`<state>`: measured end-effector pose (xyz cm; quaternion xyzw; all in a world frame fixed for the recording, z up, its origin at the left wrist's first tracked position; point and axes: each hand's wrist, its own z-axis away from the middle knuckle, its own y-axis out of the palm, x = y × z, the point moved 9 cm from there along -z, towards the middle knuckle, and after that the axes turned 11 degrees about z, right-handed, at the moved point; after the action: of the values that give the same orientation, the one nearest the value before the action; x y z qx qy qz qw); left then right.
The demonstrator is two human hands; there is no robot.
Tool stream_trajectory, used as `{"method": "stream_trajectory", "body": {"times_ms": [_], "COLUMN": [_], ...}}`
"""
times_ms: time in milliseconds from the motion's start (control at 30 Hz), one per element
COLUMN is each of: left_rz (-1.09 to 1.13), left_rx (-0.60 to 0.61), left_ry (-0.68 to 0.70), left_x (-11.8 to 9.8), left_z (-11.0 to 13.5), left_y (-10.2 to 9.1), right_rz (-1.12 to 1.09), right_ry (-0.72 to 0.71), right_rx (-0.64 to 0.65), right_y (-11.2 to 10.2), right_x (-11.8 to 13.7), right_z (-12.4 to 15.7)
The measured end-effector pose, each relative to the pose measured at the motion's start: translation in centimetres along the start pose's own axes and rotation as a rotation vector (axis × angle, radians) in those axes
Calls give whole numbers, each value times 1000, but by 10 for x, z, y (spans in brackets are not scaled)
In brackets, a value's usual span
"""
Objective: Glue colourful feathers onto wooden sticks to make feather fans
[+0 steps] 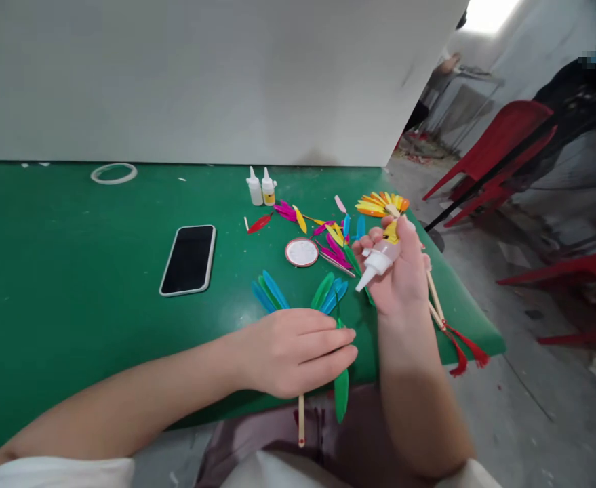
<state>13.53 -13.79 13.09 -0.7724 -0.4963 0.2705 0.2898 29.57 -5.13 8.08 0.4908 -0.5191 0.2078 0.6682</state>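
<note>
My right hand (399, 271) is closed round a small glue bottle (382, 256) with a yellow label, its white nozzle slanting down to the left. My left hand (298, 352) is closed at the table's front edge, with a green feather (341, 393) at its fingertips, quill end up. Under that hand is a feather fan; blue and green feathers (272, 291) fan out beyond the knuckles, and its wooden handle (301, 420) sticks out toward me past the edge. The fan's middle is hidden by my hand.
On the green table (99, 271) lie a phone (188, 260), a round white disc (302, 252), loose coloured feathers (334, 251) and a clear ring (114, 174). Two glue bottles (261, 188) stand near the white panel (201, 81). A yellow-orange feather fan (379, 204) and red tassels (468, 351) lie right.
</note>
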Motion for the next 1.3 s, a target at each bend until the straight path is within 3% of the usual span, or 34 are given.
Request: {"method": "stream_trajectory", "body": {"times_ms": [167, 333, 433, 567, 733, 933, 1133, 1300], "left_rz": [38, 43, 62, 84, 87, 124, 64, 124], "left_rx": [11, 51, 61, 123, 145, 38, 72, 31], "left_ry": [40, 64, 37, 20, 20, -237, -202, -219], "left_x": [-7, -14, -16, -20, -26, -21, -33, -23], "left_z": [-3, -5, -6, -8, -8, 5, 3, 4], "left_y": [-2, -7, -8, -6, -5, 2, 6, 1], "right_rz": [219, 276, 377, 483, 443, 453, 533, 448], "right_ry": [-377, -650, -643, -583, -599, -655, -623, -639], "right_rx": [-225, -260, -275, -175, -125, -162, -186, -164], "right_y": [-3, 10, 13, 21, 22, 20, 16, 16], "right_x": [34, 64, 69, 69, 74, 81, 80, 80], "right_z": [25, 59, 69, 75, 83, 90, 89, 90]}}
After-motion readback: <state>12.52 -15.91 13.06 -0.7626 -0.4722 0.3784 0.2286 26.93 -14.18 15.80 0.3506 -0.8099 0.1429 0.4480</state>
